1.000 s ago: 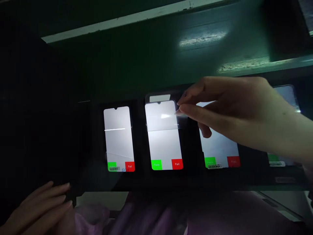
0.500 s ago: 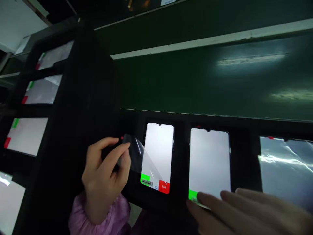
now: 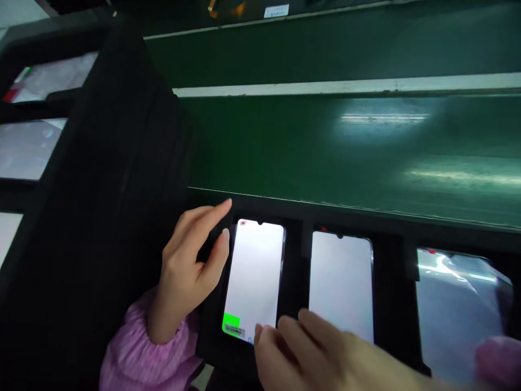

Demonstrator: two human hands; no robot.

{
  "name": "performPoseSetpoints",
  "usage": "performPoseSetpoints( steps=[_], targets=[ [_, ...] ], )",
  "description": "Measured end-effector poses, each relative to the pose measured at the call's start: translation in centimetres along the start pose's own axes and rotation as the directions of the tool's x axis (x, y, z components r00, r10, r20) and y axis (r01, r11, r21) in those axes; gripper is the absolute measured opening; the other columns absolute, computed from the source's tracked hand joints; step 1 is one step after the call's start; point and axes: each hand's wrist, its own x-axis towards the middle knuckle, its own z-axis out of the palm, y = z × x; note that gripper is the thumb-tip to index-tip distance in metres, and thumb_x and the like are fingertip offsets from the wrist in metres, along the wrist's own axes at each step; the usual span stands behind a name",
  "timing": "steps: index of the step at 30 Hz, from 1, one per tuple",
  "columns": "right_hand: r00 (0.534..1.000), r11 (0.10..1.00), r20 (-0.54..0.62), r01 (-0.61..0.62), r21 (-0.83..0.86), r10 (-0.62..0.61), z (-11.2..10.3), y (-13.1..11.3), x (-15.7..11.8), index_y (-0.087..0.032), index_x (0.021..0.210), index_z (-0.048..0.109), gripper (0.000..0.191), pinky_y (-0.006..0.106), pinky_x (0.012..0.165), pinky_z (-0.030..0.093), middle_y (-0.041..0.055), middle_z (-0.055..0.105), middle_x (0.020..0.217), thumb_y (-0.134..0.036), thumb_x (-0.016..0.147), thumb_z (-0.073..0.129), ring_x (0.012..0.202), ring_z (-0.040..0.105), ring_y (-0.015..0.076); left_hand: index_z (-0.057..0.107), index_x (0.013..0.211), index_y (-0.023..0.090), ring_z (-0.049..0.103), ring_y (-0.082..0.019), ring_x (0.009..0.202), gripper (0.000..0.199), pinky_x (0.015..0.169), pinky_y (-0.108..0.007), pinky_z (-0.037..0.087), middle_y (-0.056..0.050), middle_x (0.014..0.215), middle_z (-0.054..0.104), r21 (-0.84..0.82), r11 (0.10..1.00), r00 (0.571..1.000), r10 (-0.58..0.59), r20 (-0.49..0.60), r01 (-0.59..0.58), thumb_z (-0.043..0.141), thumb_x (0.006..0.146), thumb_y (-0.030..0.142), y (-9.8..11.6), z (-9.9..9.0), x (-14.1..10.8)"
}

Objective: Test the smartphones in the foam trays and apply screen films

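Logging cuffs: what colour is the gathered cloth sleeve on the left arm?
Pinkish purple, on the gathered cloth sleeve; the head view shows it.

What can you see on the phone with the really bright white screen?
The phone lies face up in a black holder, tilted slightly. Its glossy-looking screen glows white, with rounded corners and a small notch on top. There's a red mark top left, and a green box with a barcode sticker bottom left. The right hand hides the bottom right corner; the left hand is beside it.
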Motion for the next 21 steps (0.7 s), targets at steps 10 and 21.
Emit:
performPoseSetpoints(
  steps=[10,21],
  targets=[
    [0.597,0.300,0.208,-0.637,0.710,0.775,-2.7,12.1,3.4,-0.020,0.090,0.073,0.011,0.019,0.039,0.034,-0.0027,0.068,0.074,-0.030,0.095,0.073,0.047,0.050,0.0050,0.044,0.160,0.035,0.051,-0.022,0.151,0.067,0.123,-0.042,0.050,-0.003,0.168,0.048,-0.643,0.550,0.816,-0.533,0.221,0.534,0.004,0.110,0.053,-1.0,2.7,-7.7],
    [0.356,0.139,0.228,-0.761,0.633,0.906,-3.8,10.8,2.2,-0.021,0.092,0.073,0.024,0.022,0.045,0.038,-0.0049,0.057,0.064,-0.044,0.093,0.079,0.051,0.050,0.0043,0.037,0.165,0.036,0.052,-0.023,0.151,0.078,0.124,-0.046,0.048,-0.004,0.153,0.063,-0.642,0.537,0.814,-0.518,0.262,0.548,-0.003,0.105,0.066,-0.1,3.3,-8.6]
  ],
)
